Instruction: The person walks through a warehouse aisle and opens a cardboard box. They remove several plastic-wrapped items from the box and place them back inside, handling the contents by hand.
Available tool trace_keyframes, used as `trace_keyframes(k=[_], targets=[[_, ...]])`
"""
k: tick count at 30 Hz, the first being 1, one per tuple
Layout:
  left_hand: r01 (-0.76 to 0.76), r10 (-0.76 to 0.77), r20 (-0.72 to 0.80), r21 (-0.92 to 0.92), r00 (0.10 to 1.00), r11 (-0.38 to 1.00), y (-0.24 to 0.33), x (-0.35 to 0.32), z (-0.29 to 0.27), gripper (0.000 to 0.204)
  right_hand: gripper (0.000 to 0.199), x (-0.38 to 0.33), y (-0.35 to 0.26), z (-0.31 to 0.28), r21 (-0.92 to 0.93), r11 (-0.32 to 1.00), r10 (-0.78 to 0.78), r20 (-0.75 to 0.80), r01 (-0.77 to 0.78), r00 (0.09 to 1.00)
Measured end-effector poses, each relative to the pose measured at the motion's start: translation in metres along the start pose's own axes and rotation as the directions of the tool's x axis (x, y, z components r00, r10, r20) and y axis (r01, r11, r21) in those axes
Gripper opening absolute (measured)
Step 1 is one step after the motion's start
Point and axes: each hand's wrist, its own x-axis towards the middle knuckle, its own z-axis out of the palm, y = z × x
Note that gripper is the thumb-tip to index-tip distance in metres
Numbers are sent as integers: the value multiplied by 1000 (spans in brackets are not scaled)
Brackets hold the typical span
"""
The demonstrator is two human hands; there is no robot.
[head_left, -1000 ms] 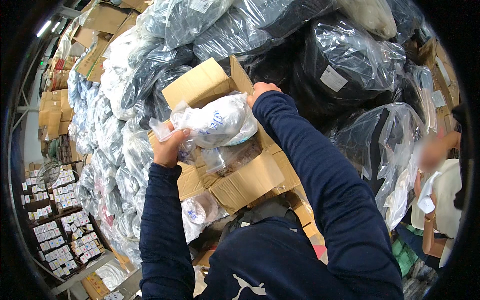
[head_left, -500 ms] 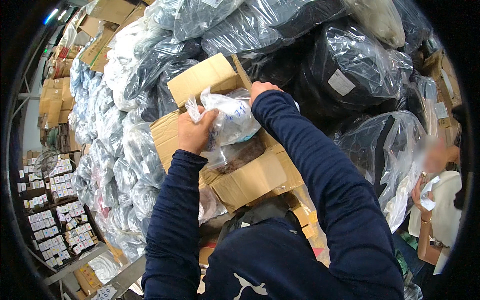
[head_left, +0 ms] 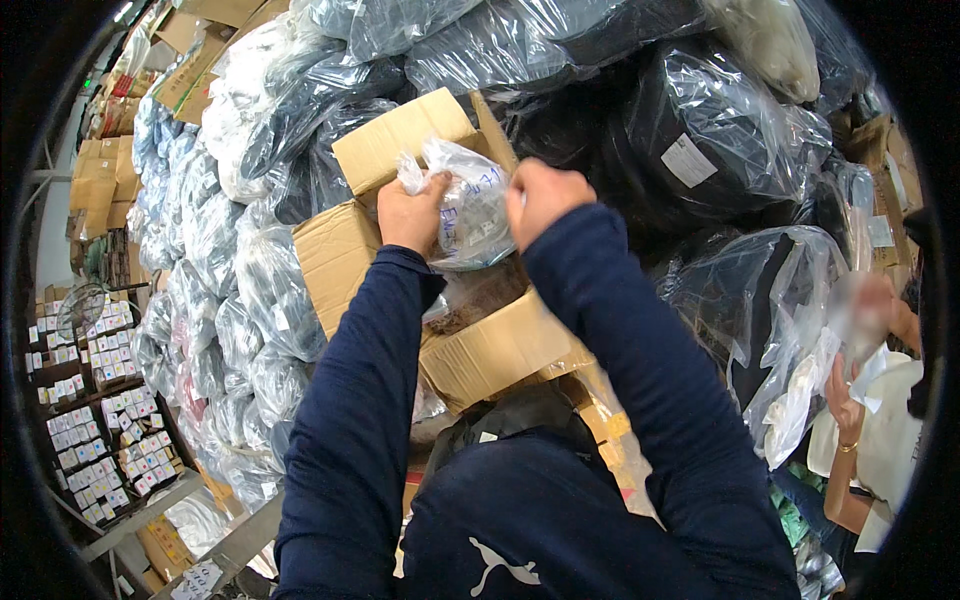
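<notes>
Right now I'm gripping a clear plastic bag (head_left: 470, 215) with both hands above an open cardboard box (head_left: 480, 350). My left hand (head_left: 412, 212) is pinching the bag's left edge, fingers closed on the film; my right hand (head_left: 540, 198) is fisted tight on its right side. It's looking light, soft and crinkly, probably slippery, so bunching the film near the top seems the safest hold. Around the box, bagged dark bundles (head_left: 690, 150) are piling high. Another person's hand (head_left: 845, 405) is working at far right.
</notes>
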Motion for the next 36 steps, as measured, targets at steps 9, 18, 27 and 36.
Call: trace_keyframes(k=[9, 18, 27, 36], targets=[[100, -84, 93, -176, 992, 979, 7, -9, -39, 20, 49, -26, -32, 89, 400, 721, 441, 363, -565, 821], [119, -124, 3, -319, 992, 940, -7, -20, -64, 20, 60, -45, -19, 36, -141, 897, 442, 329, -420, 834], [88, -107, -37, -341, 994, 936, -2, -26, -48, 22, 54, -51, -30, 47, 416, 799, 238, 445, -434, 864], [185, -244, -33, -552, 969, 813, 3, -30, -44, 20, 41, -49, 14, 162, 494, 675, 454, 307, -548, 836]])
